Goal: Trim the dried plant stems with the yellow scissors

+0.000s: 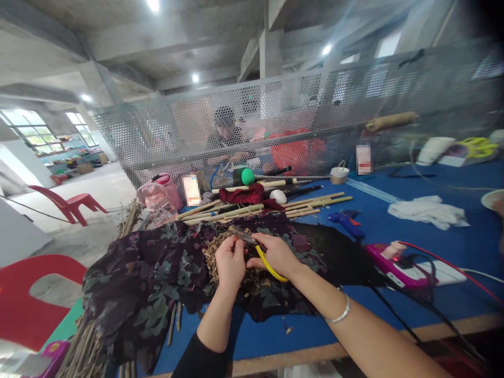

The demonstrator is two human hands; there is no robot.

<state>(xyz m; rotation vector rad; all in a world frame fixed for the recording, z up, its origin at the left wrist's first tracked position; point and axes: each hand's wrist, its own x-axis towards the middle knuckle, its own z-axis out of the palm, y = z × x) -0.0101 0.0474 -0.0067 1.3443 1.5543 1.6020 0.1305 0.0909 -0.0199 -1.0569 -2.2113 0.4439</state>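
My right hand (275,254) is closed round yellow-handled scissors (264,260), their blades pointing left toward my left hand. My left hand (229,261) is pinched on a piece of the dry brown plant stuff (220,247) heaped under both hands. That heap lies on a dark floral cloth (149,283) spread over the blue table (394,220). A silver bangle sits on my right wrist.
Bamboo sticks (252,209), a dark red cloth, a green ball and a white ball lie behind the cloth. To the right are a blue glue gun (348,220), a pink device with cables (397,265) and a white rag (427,211). Beyond a perforated metal screen (299,110) sits another person. Red chairs stand left.
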